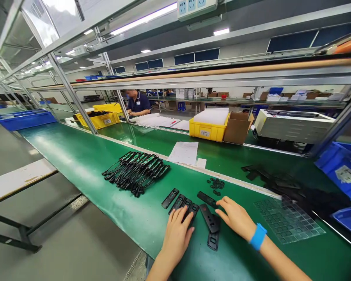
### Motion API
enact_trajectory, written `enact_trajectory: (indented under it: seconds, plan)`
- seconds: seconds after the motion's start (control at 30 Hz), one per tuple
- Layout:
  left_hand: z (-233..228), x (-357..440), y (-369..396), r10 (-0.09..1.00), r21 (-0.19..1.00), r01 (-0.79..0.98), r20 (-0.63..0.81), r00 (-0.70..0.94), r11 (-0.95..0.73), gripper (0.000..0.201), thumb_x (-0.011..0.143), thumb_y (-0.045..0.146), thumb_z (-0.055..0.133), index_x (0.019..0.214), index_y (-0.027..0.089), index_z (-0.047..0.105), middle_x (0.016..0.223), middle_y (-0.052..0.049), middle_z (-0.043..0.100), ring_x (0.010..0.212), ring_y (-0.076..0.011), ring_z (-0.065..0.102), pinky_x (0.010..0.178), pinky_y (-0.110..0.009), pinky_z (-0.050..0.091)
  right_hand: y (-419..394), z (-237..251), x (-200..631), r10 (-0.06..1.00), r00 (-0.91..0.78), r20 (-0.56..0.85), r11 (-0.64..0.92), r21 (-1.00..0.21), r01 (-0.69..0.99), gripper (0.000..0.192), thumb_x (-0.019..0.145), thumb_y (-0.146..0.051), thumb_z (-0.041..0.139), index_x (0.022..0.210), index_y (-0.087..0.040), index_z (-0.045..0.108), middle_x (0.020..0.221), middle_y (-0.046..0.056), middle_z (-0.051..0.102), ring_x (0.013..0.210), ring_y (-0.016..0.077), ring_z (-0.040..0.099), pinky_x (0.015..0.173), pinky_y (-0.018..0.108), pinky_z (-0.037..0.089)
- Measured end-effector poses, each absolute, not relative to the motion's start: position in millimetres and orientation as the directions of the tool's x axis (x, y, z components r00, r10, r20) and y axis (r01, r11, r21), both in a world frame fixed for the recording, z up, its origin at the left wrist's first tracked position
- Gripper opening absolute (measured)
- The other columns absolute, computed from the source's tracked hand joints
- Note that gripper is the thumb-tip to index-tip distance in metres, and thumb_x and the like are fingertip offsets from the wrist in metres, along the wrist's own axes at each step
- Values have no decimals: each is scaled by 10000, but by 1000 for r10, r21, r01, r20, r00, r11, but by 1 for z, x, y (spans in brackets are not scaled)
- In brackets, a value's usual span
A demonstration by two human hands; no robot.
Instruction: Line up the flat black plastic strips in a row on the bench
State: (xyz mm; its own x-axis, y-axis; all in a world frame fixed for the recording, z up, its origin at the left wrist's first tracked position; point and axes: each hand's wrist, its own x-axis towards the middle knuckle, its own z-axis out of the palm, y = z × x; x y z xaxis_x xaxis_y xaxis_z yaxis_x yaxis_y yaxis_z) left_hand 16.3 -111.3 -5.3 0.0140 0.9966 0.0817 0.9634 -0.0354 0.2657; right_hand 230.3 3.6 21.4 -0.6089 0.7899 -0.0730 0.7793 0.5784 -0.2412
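Now both hands lie flat and open on black plastic strips (193, 208) on the green belt (84, 164), left hand (177, 230) and right hand (236, 216) gripping nothing; aligning each strip squarely looks best.

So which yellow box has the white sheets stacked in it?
The yellow bin beside the brown cardboard box; the other yellow bin, farther left, holds dark parts.

Tabletop (84, 156): green, long, with a second green lane behind a pale dividing strip.
Cable bundle (136, 171): black wired parts heaped together, left of centre.
Paper sheet (183, 152): white, printed, lying across the divider.
Yellow bin (206, 132): holds stacked white sheets; cardboard box (237, 128) just beside it.
Clear grid tray (288, 220): flat, at the right.
Blue bins (343, 171): far right edge.
Co-worker (137, 103): seated far back, dark shirt.
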Motion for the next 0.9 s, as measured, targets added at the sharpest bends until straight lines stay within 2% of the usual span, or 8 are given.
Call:
enact_trajectory:
  seconds: [0.13,0.3,0.43,0.57,0.63,0.73,0.83,0.9]
  plan:
    - [-9,-5,-98,989,184,973,5,-145,141,915,783,543,645,1492,174,198,1531,-193,7,1402,-393,16,1096,-617,116,25,20,187,780,-621,-71,611,-125,782,283,927,-217,544,1181,-94,550,1109,135,562,1008,236,559,851,379,476]
    - [-21,-22,-91,983,128,975,-22,-182,183,805,879,634,420,1477,125,241,1521,-198,82,1402,-384,45,1090,-615,136,41,16,169,729,-682,-59,680,-56,731,155,953,-165,485,910,-93,615,911,77,616,809,161,595,775,339,495]
    - [-32,-22,-93,963,98,961,54,-265,259,749,906,578,409,1467,101,266,1515,-209,112,1398,-393,86,1083,-617,163,39,12,173,644,-765,-11,761,-98,642,176,964,-139,442,921,-110,610,913,53,605,799,148,578,758,317,485]
    - [-29,-18,-94,944,93,945,80,-321,313,738,902,541,457,1461,91,282,1512,-232,103,1390,-419,81,1063,-654,150,35,4,175,606,-795,31,789,-151,595,134,936,-176,525,1039,-121,590,1081,74,566,832,150,573,744,306,494]
    - [-21,-15,-93,965,124,968,123,-231,216,625,908,447,500,1428,127,369,1509,-202,184,1388,-400,145,1071,-635,181,35,0,174,628,-776,59,773,-161,613,201,932,-176,534,1124,-125,559,1140,88,540,848,156,578,745,310,503]
    - [-11,-6,-84,972,196,967,202,121,-161,383,914,170,464,1288,196,537,1383,-100,460,1299,-262,387,1084,-467,317,41,-4,173,628,-775,67,774,-153,614,277,921,-161,548,1197,-139,534,1133,88,550,876,172,587,766,334,512]
    - [-8,9,-68,838,173,830,254,483,-530,369,904,81,447,1228,213,562,1261,-47,569,1197,-188,489,1020,-356,401,48,-5,174,593,-804,48,802,-127,584,164,904,-155,570,1061,-118,598,996,65,597,845,173,595,760,347,516]
    - [-10,18,-58,773,126,772,254,581,-623,269,922,131,481,1154,206,595,1161,-35,622,1107,-177,549,947,-328,443,53,-2,177,596,-800,71,801,-119,586,82,904,-130,553,949,-105,616,906,55,611,851,178,597,773,356,513]
